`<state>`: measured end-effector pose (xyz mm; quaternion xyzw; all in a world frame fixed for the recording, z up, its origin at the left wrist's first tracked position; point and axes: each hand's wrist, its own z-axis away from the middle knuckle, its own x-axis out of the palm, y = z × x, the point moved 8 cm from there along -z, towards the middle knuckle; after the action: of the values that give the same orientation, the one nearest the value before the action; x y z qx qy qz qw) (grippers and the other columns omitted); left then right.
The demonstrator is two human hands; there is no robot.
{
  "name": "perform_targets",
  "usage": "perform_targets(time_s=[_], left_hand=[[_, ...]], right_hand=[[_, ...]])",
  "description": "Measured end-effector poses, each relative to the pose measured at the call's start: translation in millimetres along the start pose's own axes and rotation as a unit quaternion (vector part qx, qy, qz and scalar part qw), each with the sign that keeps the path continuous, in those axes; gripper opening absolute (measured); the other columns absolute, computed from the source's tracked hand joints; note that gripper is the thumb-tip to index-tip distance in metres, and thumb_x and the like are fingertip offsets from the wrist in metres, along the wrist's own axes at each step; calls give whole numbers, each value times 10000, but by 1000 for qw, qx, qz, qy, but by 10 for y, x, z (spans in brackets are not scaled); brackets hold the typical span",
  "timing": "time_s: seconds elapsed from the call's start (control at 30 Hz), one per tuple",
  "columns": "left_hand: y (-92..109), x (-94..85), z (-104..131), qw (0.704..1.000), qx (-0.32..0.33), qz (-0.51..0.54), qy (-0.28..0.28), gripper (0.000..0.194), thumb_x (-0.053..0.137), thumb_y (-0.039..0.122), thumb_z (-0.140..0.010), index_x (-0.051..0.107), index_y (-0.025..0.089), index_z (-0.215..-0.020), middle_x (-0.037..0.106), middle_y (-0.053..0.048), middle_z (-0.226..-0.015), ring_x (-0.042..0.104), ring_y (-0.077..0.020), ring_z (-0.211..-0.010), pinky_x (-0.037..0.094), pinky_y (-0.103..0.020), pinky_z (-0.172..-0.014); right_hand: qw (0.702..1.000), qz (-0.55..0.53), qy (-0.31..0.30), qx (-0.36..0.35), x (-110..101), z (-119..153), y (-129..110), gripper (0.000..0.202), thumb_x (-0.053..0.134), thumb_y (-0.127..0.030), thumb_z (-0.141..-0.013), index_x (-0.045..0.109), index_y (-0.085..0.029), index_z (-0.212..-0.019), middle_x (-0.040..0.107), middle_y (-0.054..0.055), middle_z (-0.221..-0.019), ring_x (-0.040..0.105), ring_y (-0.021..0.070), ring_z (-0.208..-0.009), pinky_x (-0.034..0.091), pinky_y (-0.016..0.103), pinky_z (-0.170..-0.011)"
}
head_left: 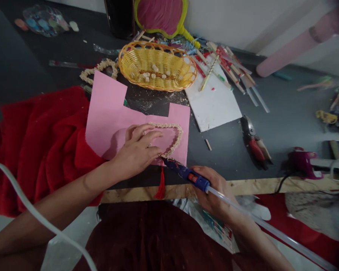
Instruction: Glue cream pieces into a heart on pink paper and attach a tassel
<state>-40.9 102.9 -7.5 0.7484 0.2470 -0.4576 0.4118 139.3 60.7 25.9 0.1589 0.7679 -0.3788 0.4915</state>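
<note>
My left hand (pixel 137 150) lies flat, fingers spread, pressing the bead heart (pixel 169 139) onto the pink paper (pixel 107 113). My right hand (pixel 211 192) is clamped around the glue gun (pixel 185 173), nozzle touching the heart's bottom tip.

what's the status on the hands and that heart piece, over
Left hand flat on the bead heart, pinning it to the pink paper. Right hand grips the glue gun, nozzle at the heart's lower tip. Red tassel hangs just below the nozzle.
</note>
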Motion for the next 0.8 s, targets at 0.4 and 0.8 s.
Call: perform_targets(time_s=[0.4, 0.8], left_hand=[[7, -2, -21, 1000, -6, 20, -19, 191, 543, 307, -899, 728, 266, -874, 558, -45, -1301, 359, -305, -1287, 257, -549, -1047], [-13, 26, 14, 999, 7, 39, -7, 136, 560, 259, -879, 695, 246, -874, 511, -44, -1341, 298, -311, -1323, 222, -561, -1068]], right_hand=[[999, 21, -20, -17, 8, -66, 25, 344, 544, -117, -844, 461, -158, -1176, 672, 105, -985, 668, 215, -857, 571, 356, -742], [998, 40, -41, -14, -75, -173, 5, 341, 544, -137, -843, 468, -182, -1173, 690, 90, -967, 685, 215, -821, 578, 353, -718]])
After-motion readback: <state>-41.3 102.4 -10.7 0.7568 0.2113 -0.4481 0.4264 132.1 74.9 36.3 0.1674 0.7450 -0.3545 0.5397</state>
